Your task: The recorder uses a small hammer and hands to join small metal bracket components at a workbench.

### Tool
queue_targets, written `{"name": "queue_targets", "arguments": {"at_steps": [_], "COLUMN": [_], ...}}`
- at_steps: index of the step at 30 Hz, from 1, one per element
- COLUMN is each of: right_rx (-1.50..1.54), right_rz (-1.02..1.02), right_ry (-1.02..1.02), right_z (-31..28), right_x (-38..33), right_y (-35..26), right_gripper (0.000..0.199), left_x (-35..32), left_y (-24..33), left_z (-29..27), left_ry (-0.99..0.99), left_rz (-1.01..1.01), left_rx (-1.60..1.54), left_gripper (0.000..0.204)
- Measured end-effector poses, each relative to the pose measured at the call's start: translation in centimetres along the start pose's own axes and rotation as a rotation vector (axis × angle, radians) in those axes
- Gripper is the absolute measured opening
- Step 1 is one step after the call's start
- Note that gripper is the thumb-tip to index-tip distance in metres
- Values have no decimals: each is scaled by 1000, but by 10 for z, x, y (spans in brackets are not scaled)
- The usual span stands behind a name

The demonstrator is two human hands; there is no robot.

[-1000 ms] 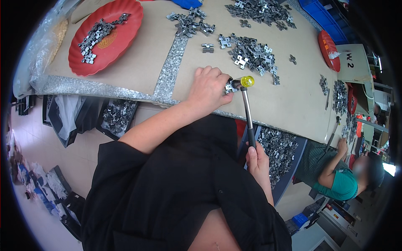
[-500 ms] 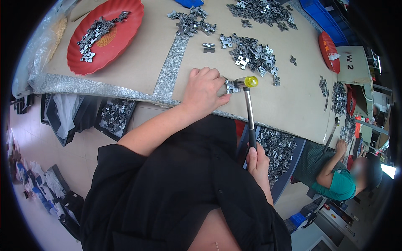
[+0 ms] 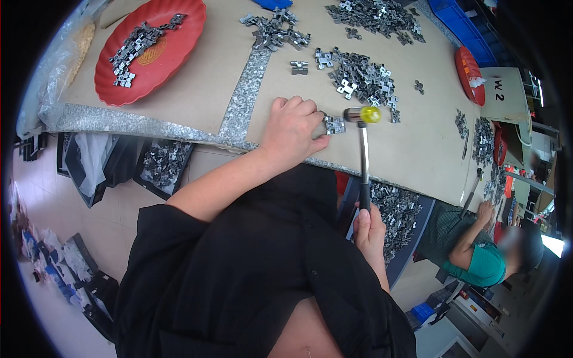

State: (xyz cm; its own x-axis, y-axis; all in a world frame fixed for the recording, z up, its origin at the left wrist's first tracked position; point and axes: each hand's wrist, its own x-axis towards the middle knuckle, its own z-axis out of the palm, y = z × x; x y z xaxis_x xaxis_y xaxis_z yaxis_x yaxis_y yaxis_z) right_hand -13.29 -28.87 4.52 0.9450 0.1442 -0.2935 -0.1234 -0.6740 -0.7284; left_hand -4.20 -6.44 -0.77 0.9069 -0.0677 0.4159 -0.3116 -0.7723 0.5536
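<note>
My left hand is closed around small silver metal parts, near the table's front edge. A stamped metal piece sticks out past its thumb and forefinger; the rest is hidden in the fingers. In my right hand is a hammer, gripped by its black handle below the table edge. Its head, with a yellow translucent face, hovers just right of the metal piece, apart from it. Beyond my left hand lie a single metal part and a heap of similar parts.
A red scalloped plate with metal parts stands at the left. More heaps lie at the back. Bins of parts sit below the table edge. A co-worker in a green shirt works at the right.
The hammer head has moved right, off the metal piece, which now shows more fully. My right hand has shifted slightly; my left hand stays in place.
</note>
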Motion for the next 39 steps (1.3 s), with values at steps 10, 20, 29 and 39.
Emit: {"name": "queue_targets", "arguments": {"at_steps": [10, 20, 29, 39], "right_rx": [-29, 74, 447, 36], "right_rz": [8, 45, 263, 121], "right_ry": [-33, -45, 163, 647], "right_z": [1, 4, -3, -26], "right_x": [0, 1, 6, 47], "right_y": [4, 6, 10, 54], "right_gripper": [27, 28, 28, 29], "left_x": [1, 4, 4, 4], "left_y": [1, -1, -2, -1], "left_z": [-1, 1, 0, -1], "left_ry": [11, 56, 27, 36], "left_rz": [-11, 0, -14, 6], "left_rx": [4, -43, -53, -58], "left_gripper": [30, 31, 31, 33]}}
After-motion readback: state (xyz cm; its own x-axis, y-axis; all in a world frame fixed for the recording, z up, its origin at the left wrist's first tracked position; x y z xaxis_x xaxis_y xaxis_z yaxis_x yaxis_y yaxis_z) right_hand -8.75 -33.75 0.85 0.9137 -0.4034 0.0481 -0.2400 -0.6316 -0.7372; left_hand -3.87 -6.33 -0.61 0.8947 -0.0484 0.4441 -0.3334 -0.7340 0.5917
